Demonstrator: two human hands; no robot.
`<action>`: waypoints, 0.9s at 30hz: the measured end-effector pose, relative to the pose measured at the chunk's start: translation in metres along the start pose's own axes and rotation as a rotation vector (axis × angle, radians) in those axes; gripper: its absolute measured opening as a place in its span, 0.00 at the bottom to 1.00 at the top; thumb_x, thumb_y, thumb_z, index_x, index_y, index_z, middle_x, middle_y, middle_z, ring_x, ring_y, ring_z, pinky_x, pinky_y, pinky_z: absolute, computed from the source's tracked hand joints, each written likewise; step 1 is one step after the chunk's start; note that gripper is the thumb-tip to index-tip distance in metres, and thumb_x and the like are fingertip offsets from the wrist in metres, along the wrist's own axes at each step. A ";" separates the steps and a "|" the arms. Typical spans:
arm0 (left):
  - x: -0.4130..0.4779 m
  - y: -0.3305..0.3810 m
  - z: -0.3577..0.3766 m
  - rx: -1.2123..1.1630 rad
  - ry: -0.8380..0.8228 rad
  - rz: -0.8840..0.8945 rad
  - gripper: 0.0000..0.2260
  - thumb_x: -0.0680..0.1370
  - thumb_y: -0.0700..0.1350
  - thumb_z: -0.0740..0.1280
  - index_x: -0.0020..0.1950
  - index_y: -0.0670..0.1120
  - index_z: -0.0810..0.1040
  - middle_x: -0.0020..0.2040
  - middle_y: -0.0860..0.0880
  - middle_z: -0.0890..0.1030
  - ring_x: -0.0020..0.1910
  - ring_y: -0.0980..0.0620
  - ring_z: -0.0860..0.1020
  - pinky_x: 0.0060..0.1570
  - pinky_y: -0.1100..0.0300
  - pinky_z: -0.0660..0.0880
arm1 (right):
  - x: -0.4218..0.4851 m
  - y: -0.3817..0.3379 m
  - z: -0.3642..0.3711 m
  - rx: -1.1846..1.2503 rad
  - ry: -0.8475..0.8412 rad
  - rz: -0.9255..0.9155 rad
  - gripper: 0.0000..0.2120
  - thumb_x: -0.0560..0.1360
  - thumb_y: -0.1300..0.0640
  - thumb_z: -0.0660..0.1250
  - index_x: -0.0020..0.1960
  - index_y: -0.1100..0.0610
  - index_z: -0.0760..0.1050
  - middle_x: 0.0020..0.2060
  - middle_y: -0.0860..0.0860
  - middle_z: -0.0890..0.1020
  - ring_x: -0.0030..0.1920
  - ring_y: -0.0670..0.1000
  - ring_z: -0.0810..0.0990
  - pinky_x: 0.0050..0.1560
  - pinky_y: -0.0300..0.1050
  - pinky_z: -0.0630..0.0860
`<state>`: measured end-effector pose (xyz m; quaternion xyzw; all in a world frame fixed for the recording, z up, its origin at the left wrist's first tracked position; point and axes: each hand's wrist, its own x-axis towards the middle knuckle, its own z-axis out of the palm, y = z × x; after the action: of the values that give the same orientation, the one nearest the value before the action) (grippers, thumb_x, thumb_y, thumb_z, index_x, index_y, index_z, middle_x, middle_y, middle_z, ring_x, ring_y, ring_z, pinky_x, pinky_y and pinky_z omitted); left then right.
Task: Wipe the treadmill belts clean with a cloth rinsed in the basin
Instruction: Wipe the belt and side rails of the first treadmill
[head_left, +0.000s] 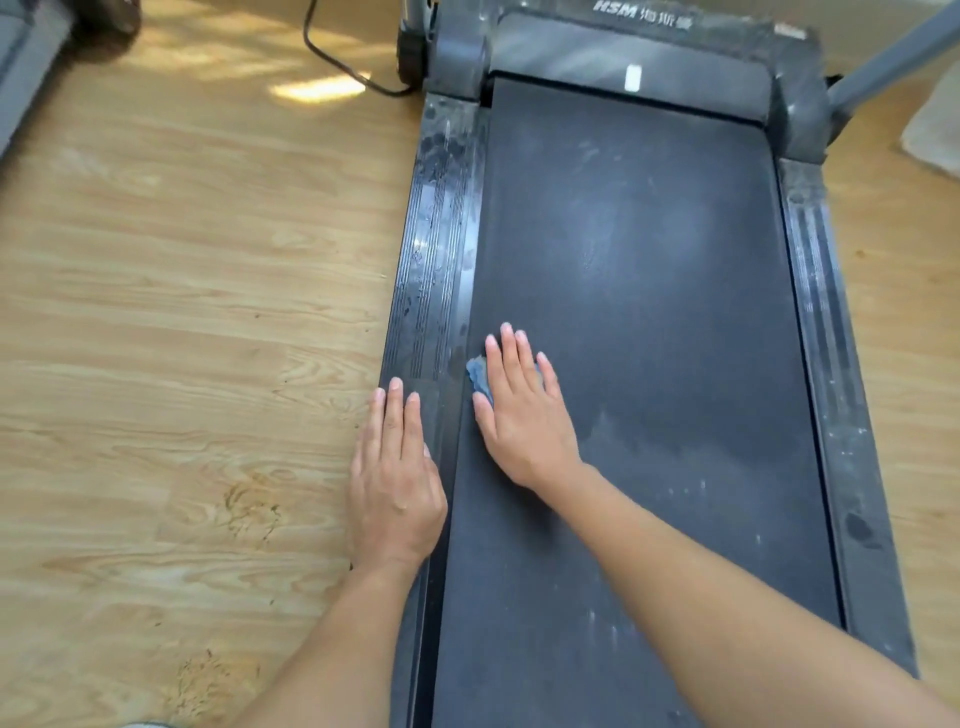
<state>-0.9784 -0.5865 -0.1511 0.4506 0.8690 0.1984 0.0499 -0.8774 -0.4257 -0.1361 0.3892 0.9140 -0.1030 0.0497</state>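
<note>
Two hands low in the head view, apart from each other, both spread flat. Left hand at lower centre-left, fingers straight, palm down on the left rail, holding nothing, bracing by the look of it. Right hand just to its right, fingers straight, pressing a blue cloth onto the belt near the belt's left edge. Only a corner of cloth on show past the index finger and thumb, the rest hidden under the palm. No basin in view.

Pale dust and streaks across the belt's middle and toward the lower right of the frame. Wet-looking spots on the left rail higher in the frame. Grey grime on the right rail and on the motor cover at the top. Black cable on the wood floor at upper left.

Judged as mid-wipe, with most of the belt yet to do. To do it well:
- Keep the palm flat and the weight even over the whole cloth.
- Draw long overlapping strokes along the belt, not short scrubs.
- Start at the left edge and work across toward the right of the frame.
- Leave the left hand planted on the rail for balance, clear of the stroke.
- Refold to a clean face once grey, and rinse before smearing dust back.

Likely risk: belt sliding under the push, so press down more than forward.
</note>
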 end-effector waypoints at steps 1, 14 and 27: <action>0.000 0.000 0.000 0.003 -0.003 0.002 0.26 0.84 0.42 0.55 0.83 0.39 0.65 0.86 0.44 0.59 0.86 0.44 0.56 0.74 0.42 0.72 | 0.021 0.001 -0.005 -0.005 0.006 0.024 0.32 0.86 0.45 0.47 0.85 0.58 0.45 0.85 0.54 0.45 0.84 0.53 0.42 0.83 0.58 0.48; 0.000 0.001 -0.002 0.025 -0.061 -0.017 0.28 0.83 0.43 0.54 0.84 0.40 0.64 0.86 0.45 0.58 0.86 0.45 0.56 0.73 0.41 0.73 | -0.153 -0.060 0.039 0.033 0.031 -0.005 0.33 0.84 0.47 0.59 0.84 0.58 0.54 0.85 0.55 0.51 0.84 0.55 0.51 0.77 0.58 0.56; 0.000 0.001 -0.003 0.042 -0.098 -0.033 0.28 0.83 0.43 0.56 0.84 0.41 0.62 0.87 0.45 0.57 0.86 0.45 0.55 0.73 0.44 0.72 | -0.049 -0.052 0.016 0.077 0.048 0.113 0.32 0.85 0.48 0.50 0.85 0.59 0.46 0.85 0.56 0.44 0.84 0.55 0.42 0.82 0.61 0.49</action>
<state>-0.9786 -0.5864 -0.1479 0.4464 0.8767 0.1569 0.0863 -0.8806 -0.4986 -0.1355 0.4443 0.8868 -0.1255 0.0186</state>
